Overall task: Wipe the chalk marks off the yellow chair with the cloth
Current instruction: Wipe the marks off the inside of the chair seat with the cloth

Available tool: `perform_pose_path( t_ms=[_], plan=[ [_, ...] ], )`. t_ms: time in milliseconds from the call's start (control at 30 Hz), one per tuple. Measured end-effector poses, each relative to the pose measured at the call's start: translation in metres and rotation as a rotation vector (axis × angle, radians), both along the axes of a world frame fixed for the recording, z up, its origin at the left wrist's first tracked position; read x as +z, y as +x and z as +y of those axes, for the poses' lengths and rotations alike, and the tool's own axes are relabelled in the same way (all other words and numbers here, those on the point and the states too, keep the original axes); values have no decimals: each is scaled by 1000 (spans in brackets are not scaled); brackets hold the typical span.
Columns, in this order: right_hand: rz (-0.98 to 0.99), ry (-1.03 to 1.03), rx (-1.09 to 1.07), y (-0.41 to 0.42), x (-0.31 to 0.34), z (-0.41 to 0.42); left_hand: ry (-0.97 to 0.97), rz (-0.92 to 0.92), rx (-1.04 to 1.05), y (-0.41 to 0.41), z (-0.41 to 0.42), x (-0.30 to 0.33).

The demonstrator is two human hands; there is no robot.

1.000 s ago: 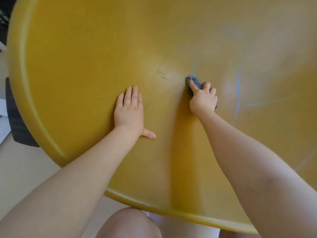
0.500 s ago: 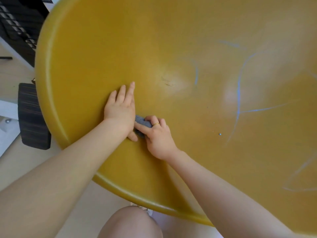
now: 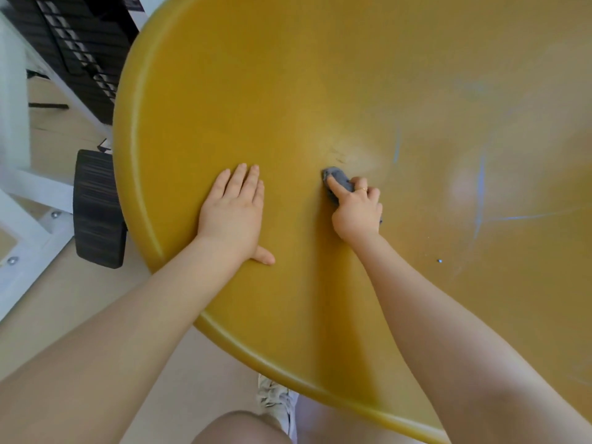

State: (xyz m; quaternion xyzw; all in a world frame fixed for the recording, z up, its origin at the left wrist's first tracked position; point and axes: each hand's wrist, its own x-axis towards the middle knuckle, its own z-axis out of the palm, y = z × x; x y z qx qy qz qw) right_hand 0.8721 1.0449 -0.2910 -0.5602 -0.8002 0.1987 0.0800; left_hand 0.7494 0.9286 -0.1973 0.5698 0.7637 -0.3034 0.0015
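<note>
Blue chalk marks [image 3: 479, 187] are seen on the yellow chair [image 3: 288, 91]. The left hand [image 3: 232, 213] is laid flat; the grey cloth [image 3: 338, 181] is gripped by the right hand [image 3: 357, 213].

The chair [image 3: 288, 91] is a deep mustard yellow all over, its rounded rim catching a paler, glossier yellow; thin pale-blue chalk marks [image 3: 479, 187] cross its right side, one long curved stroke with a fainter line branching off, and a shorter blue dash [image 3: 396, 149] nearer the middle; around them the yellow looks hazy and whitish; a few small dark scuffs [image 3: 338, 155] sit just above the cloth [image 3: 338, 179], which is a bluish grey; the ring [image 3: 362, 189] on the right hand [image 3: 357, 213] is gold; beside the chair a black pad [image 3: 97, 209] shows fine grey streaks; the frame [image 3: 19, 187] by it is white; the floor [image 3: 64, 283] is pale beige; the shoe [image 3: 277, 402] below is off-white.
</note>
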Motion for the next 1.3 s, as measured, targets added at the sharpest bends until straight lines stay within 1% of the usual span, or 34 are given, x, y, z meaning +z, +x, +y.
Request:
perform_pose_path(
  t_ms=[167, 200, 267, 333, 400, 500, 633, 733, 833, 900, 1000, 1133, 1200, 1300],
  plan=[
    [241, 79, 382, -1, 2, -80, 31, -28, 5, 0, 0, -1],
    [276, 73, 430, 0, 1, -89, 26, -32, 5, 1, 1, -2],
    [270, 108, 482, 3, -2, -85, 19, -37, 5, 2, 6, -4],
    [209, 187, 459, 3, -9, -66, 20, -46, 0, 2, 12, -7],
    [141, 247, 362, 2, -15, -40, 13, -52, -6, 2, 17, -10],
    [55, 269, 226, 6, -19, 10, 3, -56, -22, 2, 28, -15],
    [-99, 314, 128, 21, -11, 65, 34, -144, -81, 5, 53, -24],
    [-179, 358, 119, 29, -10, 81, 38, -178, -91, 10, 68, -32],
    [-189, 304, 88, 27, -10, 75, 65, -198, -62, 15, 73, -37],
    [-144, 245, 119, 27, -13, 61, 77, -203, -54, 18, 73, -38],
    [-61, 368, 283, 35, -22, 26, 77, -206, -39, 20, 73, -38],
    [-124, 452, 443, 48, -28, 6, 75, -186, -58, 19, 79, -37],
    [-155, 488, 472, 52, -29, 20, 59, -161, -64, 19, 84, -36],
    [-209, 484, 393, 57, -25, 60, 36, -138, -65, 18, 92, -39]
  ],
)
